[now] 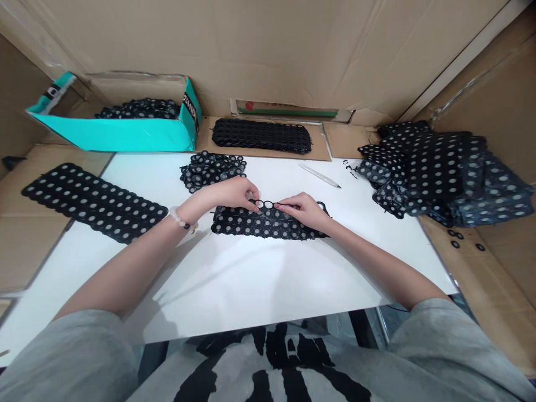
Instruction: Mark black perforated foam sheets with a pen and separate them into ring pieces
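A thin strip of linked black rings point(268, 205) stretches between my two hands, just above the far edge of a black sheet with rows of round holes point(259, 226). My left hand point(235, 192) pinches the strip's left part between thumb and fingers. Farther right, my right hand point(305, 211) has its fingers closed on the same strip, and its palm hides the sheet's right part. A heap of black ring pieces point(211, 170) lies just behind my left hand. Whether the strip is joined to the sheet I cannot tell.
A long perforated black sheet point(92, 201) lies at the left. Behind stand a turquoise box point(134, 134) with black pieces inside and a black stack point(262, 135) on cardboard. A white pen point(320, 176) lies near a large dotted pile point(439, 173). Several loose rings point(455, 244) are at the right.
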### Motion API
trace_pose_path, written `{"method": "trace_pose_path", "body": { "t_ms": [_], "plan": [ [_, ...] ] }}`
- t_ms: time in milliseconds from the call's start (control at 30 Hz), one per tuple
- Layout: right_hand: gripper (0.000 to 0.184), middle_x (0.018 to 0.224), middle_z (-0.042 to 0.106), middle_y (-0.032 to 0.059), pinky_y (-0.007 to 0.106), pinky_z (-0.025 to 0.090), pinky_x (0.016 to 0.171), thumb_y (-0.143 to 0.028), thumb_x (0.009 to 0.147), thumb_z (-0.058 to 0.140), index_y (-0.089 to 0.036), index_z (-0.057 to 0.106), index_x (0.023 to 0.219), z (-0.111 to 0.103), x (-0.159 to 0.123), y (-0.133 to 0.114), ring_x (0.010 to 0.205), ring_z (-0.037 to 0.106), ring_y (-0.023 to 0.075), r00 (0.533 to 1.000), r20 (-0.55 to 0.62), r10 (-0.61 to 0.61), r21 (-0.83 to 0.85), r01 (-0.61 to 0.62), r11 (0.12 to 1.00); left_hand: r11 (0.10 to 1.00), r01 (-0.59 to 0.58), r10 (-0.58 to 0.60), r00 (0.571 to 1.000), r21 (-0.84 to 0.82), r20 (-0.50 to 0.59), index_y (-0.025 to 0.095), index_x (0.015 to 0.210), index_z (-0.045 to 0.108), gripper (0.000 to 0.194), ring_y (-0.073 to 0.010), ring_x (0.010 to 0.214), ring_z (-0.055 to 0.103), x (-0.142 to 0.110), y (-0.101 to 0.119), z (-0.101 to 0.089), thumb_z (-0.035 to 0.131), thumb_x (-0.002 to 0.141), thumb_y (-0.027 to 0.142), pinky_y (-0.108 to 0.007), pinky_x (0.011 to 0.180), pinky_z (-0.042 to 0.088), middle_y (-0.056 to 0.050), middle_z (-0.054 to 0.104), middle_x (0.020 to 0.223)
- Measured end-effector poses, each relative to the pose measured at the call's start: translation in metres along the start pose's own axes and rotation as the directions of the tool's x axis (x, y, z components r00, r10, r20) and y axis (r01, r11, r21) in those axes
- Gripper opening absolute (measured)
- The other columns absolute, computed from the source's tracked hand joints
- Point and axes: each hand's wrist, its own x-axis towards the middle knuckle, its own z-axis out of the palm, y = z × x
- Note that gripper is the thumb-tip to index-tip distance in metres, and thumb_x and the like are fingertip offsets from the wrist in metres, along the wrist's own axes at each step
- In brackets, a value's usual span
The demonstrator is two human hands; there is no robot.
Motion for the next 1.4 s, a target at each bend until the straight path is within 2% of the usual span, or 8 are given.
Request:
{"method": "trace_pose_path", "body": {
  "t_ms": [333, 533, 767, 933, 1067, 1200, 1267, 1400],
  "plan": [
    [0.044, 0.076, 0.077, 0.0047, 0.029, 0.038, 0.063, -0.054, 0.098, 0.057, -0.02, 0.083, 0.103, -0.001, -0.001, 0.0, 0.065, 0.059, 0.017, 1.0, 0.001, 0.001, -0.009, -0.001, 1.0, 0.998, 0.033, -0.03, 0.998, -0.052, 0.058, 0.022, 0.083, 0.077, 0.026, -0.0162, 0.064, 0.056, -0.002, 0.0, -0.002, 0.065, 0.076, 0.044, -0.026, 0.064, 0.039, 0.0, 0.067, 0.067],
    [0.042, 0.075, 0.076, 0.0033, 0.028, 0.037, 0.062, -0.052, 0.098, 0.057, -0.019, 0.083, 0.1, -0.001, -0.001, -0.001, 0.06, 0.053, 0.0141, 1.0, -0.007, -0.015, 0.004, 0.015, 1.0, 0.999, 0.033, -0.031, 0.994, -0.014, 0.1, 0.022, 0.064, 0.068, 0.033, -0.0159, 0.059, 0.051, -0.004, 0.0, -0.005, 0.071, 0.071, 0.054, -0.028, 0.058, 0.034, 0.001, 0.062, 0.06],
    [0.039, 0.073, 0.075, 0.0031, 0.028, 0.036, 0.062, -0.048, 0.098, 0.058, -0.019, 0.084, 0.098, 0.0, -0.001, -0.001, 0.058, 0.051, 0.0128, 1.0, -0.004, -0.031, -0.008, 0.031, 0.999, 0.989, 0.129, -0.129, 0.992, -0.064, 0.005, 0.022, 0.095, 0.076, 0.036, -0.0206, 0.08, 0.067, -0.004, -0.003, -0.008, 0.074, 0.067, 0.045, -0.026, 0.073, 0.045, -0.003, 0.077, 0.085],
    [0.034, 0.073, 0.076, 0.0034, 0.027, 0.037, 0.064, -0.042, 0.097, 0.06, -0.018, 0.083, 0.093, 0.0, 0.0, 0.0, 0.058, 0.054, 0.0129, 1.0, 0.006, -0.024, -0.016, 0.024, 1.0, 0.966, 0.258, -0.256, 0.963, -0.013, 0.086, 0.021, 0.106, 0.074, 0.045, -0.0213, 0.079, 0.068, -0.02, -0.016, -0.043, 0.075, 0.065, 0.042, -0.028, 0.07, 0.046, -0.002, 0.079, 0.092],
    [0.034, 0.071, 0.074, 0.0034, 0.027, 0.036, 0.062, -0.042, 0.098, 0.059, -0.018, 0.083, 0.092, -0.003, -0.001, 0.0, 0.058, 0.053, 0.0133, 0.998, 0.033, -0.056, -0.018, 0.056, 0.998, 0.888, 0.457, -0.429, 0.862, 0.047, -0.268, 0.019, 0.085, 0.074, 0.033, -0.0216, 0.081, 0.066, -0.039, -0.051, -0.074, 0.073, 0.062, 0.043, -0.031, 0.071, 0.043, -0.005, 0.076, 0.085],
    [0.037, 0.07, 0.073, 0.0031, 0.027, 0.036, 0.061, -0.045, 0.098, 0.059, -0.018, 0.082, 0.091, -0.004, -0.002, 0.001, 0.057, 0.05, 0.0127, 0.999, 0.03, -0.045, -0.034, 0.046, 0.998, 0.88, 0.474, -0.437, 0.783, -0.03, -0.443, 0.016, 0.089, 0.08, 0.067, -0.0197, 0.089, 0.06, -0.04, -0.075, -0.078, 0.071, 0.058, 0.074, -0.03, 0.077, 0.038, -0.002, 0.072, 0.079],
    [0.037, 0.071, 0.074, 0.0033, 0.027, 0.037, 0.062, -0.045, 0.098, 0.058, -0.018, 0.082, 0.091, -0.004, -0.002, 0.001, 0.058, 0.052, 0.013, 0.999, 0.025, -0.045, -0.033, 0.046, 0.998, 0.877, 0.479, -0.405, 0.781, 0.04, -0.475, 0.011, 0.098, 0.08, 0.071, -0.02, 0.092, 0.058, -0.037, -0.073, -0.074, 0.066, 0.068, 0.074, -0.031, 0.082, 0.037, -0.004, 0.072, 0.086],
    [0.039, 0.069, 0.073, 0.003, 0.027, 0.036, 0.062, -0.048, 0.098, 0.058, -0.017, 0.082, 0.091, -0.004, -0.003, 0.001, 0.057, 0.051, 0.0127, 0.998, 0.022, -0.051, -0.037, 0.051, 0.998, 0.918, 0.376, -0.27, 0.825, 0.124, -0.497, 0.015, 0.127, 0.073, 0.05, -0.0183, 0.088, 0.057, -0.032, -0.048, -0.066, 0.061, 0.087, 0.043, -0.03, 0.085, 0.04, -0.006, 0.071, 0.104]
  ]
}}
